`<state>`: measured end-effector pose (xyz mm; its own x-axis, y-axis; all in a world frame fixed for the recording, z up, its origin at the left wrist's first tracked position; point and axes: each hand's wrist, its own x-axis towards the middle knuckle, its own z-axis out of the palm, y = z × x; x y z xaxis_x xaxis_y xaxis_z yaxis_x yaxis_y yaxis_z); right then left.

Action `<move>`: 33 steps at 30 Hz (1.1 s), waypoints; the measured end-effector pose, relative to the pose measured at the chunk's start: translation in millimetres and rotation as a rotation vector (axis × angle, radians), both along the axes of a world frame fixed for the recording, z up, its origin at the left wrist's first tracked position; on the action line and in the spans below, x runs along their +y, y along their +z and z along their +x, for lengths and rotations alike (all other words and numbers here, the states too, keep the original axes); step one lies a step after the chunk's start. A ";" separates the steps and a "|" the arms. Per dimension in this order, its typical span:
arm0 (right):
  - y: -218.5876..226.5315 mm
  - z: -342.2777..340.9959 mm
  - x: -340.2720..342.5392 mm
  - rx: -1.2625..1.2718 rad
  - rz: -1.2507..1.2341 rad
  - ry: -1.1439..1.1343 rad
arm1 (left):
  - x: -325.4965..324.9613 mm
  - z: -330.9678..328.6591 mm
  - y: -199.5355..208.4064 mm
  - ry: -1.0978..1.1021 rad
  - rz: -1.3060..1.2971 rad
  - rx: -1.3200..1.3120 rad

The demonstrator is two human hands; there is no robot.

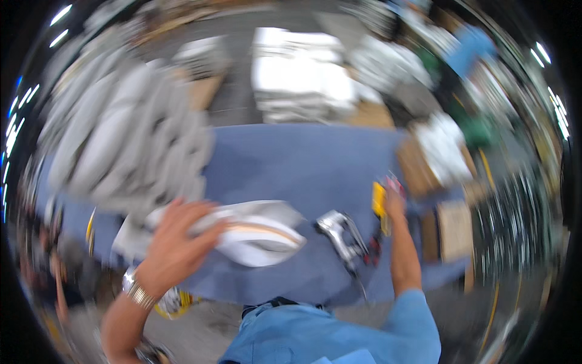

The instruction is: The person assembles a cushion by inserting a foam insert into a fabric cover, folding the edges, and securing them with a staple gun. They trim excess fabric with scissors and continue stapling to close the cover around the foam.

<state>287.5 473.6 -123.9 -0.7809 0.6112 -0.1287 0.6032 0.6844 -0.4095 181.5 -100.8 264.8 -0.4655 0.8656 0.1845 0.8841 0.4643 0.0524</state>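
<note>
White bundle [262,241], one, at left fingers [189,213]; one silver tool [335,229] nearby.

Tabletop [291,158] reads as matt blue, cloth-like, fairly smooth. White piece [257,250] looks like soft fabric, low sheen; its tan strip [257,228] is matt, material unclear. Silver hand tool [334,232] has a bare metal body, shiny highlights. Yellow item [379,199] looks like plastic; blur hides its finish. Watch [139,288] is polished metal, bracelet included. Shirt [297,333] is matt woven cloth. Small box [454,230] is plain matt cardboard. Grey padded pieces [118,121] look like dull cloth. White stack [300,76] is bright, smooth-looking; fabric or plastic, can't tell.
</note>
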 end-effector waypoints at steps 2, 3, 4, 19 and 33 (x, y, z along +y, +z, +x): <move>1.0 14.3 -5.1 0.070 0.011 0.114 | -6.4 2.6 6.0 0.024 0.033 -0.011; 32.3 -5.7 -30.0 -0.076 -0.088 0.236 | -17.5 9.7 10.7 0.104 0.018 0.002; 35.2 7.4 -22.0 -0.009 -0.084 0.168 | -20.9 8.8 11.6 0.102 0.042 -0.027; -23.7 12.7 94.0 0.130 -0.094 -0.392 | -18.9 -26.0 12.7 0.069 0.173 -0.177; 234.5 22.7 -303.5 0.735 -1.109 0.704 | -52.8 19.2 1.9 0.169 0.215 -0.156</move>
<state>310.2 170.1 110.6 -0.9592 -0.0482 0.2785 -0.2719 -0.1120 -0.9558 200.8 -153.5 266.7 -0.6363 0.7226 0.2702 0.7692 0.5674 0.2939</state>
